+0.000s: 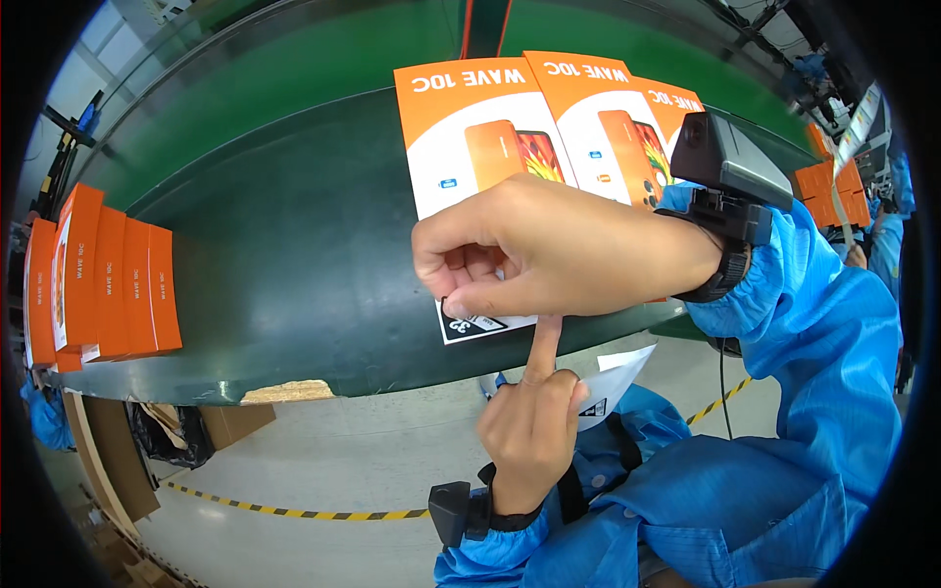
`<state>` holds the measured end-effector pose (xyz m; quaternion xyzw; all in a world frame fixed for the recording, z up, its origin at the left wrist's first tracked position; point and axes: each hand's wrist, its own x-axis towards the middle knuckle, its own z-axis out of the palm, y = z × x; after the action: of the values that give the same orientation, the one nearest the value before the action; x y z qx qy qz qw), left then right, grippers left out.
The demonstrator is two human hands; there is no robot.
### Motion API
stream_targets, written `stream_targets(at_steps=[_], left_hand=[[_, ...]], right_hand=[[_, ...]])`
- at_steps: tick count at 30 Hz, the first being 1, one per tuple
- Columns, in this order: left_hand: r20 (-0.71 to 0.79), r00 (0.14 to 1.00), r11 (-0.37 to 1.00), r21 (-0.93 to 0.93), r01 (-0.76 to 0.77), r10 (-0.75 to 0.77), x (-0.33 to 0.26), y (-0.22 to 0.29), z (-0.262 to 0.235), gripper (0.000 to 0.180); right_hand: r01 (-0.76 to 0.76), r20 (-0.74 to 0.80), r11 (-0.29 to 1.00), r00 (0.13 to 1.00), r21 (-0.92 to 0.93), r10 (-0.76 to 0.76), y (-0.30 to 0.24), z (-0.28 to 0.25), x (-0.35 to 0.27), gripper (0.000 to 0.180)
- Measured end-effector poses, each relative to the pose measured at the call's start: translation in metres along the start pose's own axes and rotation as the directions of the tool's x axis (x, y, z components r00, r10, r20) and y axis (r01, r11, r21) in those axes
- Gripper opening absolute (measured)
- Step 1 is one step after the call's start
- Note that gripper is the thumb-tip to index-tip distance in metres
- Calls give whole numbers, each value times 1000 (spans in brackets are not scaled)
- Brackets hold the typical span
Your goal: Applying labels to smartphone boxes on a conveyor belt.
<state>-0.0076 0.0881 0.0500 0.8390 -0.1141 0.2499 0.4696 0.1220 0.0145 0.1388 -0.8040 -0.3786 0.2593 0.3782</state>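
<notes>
My right hand (505,245) reaches in from the right over the nearest orange-and-white phone box (431,162), which lies flat on the dark green table. Its fingers are curled in, and the thumb tip is on the corner of a black-and-white sticker (480,325) at the box's near edge. Below it, my left hand (529,426) points its index finger up to that edge. The other fingers fold around a white sticker sheet (619,384) that sticks out to the right. My right hand hides the middle of the box.
Two more phone boxes (593,127) lie overlapping to the right. Several orange boxes (123,284) stand in a row at the table's left end. The table's front edge (289,392) is chipped. Farther right, orange boxes (833,193) are stacked near people in blue sleeves.
</notes>
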Motion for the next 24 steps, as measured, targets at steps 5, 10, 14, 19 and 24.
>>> stream_targets(at_steps=[5, 10, 14, 19, 24], left_hand=[[3, 1000, 1000, -29, 12, -12, 0, 0, 0, 19], [19, 1000, 999, -24, 24, -23, 0, -1, 0, 19], [10, 1000, 999, -41, 13, -13, 0, -1, 1, 18], [15, 1000, 999, -32, 15, -15, 0, -2, 1, 18], [8, 1000, 1000, -10, 9, -8, -2, -2, 0, 17]], right_hand=[[-16, 10, 1000, 1000, 19, 16, 0, -1, 1, 8], [-20, 14, 1000, 1000, 22, 20, 0, -1, 1, 8], [-22, 13, 998, 1000, 54, 22, 1, -2, 0, 8], [1, 7, 999, 1000, 47, -1, 1, 0, 0, 8], [34, 4, 999, 999, -7, -34, 8, 5, 0, 12]])
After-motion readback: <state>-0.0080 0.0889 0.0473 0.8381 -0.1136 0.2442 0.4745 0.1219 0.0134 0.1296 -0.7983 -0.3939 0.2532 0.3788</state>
